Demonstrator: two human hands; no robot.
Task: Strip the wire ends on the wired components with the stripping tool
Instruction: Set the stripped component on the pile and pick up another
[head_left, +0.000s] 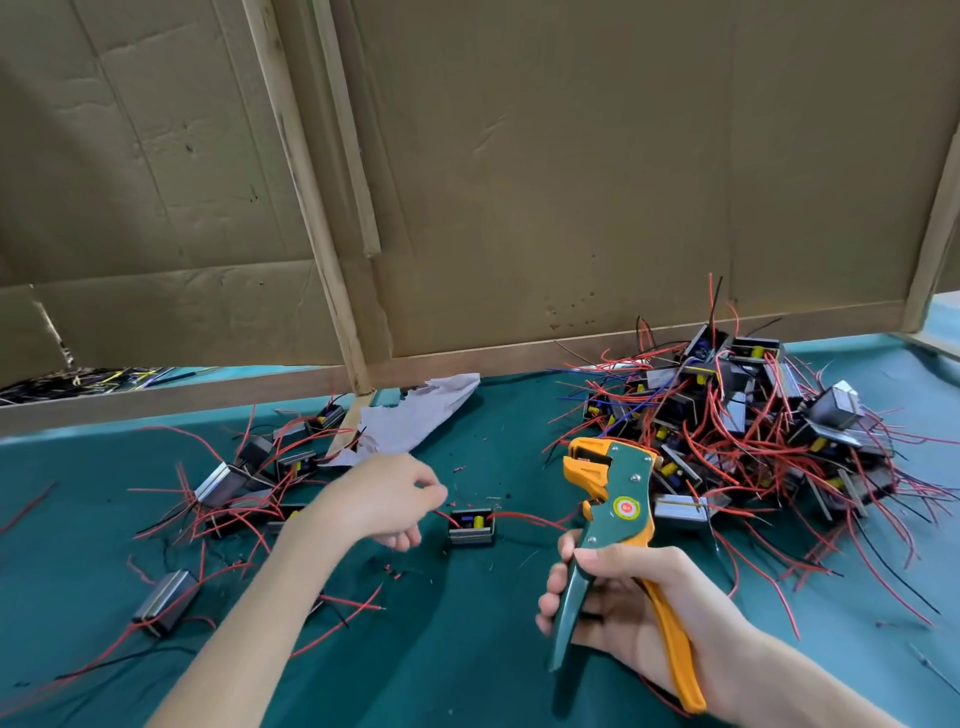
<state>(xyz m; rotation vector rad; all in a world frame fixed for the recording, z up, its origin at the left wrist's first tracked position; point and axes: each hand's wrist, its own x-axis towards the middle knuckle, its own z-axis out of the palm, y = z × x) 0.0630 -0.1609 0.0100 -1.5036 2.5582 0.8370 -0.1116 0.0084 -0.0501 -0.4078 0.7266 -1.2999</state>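
My right hand (618, 608) grips the green and orange handles of the stripping tool (615, 499), which stands upright with its orange jaws at the top left. A small wired component (471, 525) lies on the green table (467, 649) between my hands, with red wires running out both sides. My left hand (387, 501) hovers just left of it, fingertips pinching the red wire at the component's left side. A big pile of wired components (748, 431) sits at the right, behind the tool.
A smaller group of components (249, 483) with red and black wires lies at the left, one more component (166, 603) nearer me. A crumpled grey paper (415, 421) lies at the back. Cardboard walls (519, 182) with wooden battens close off the table's far side.
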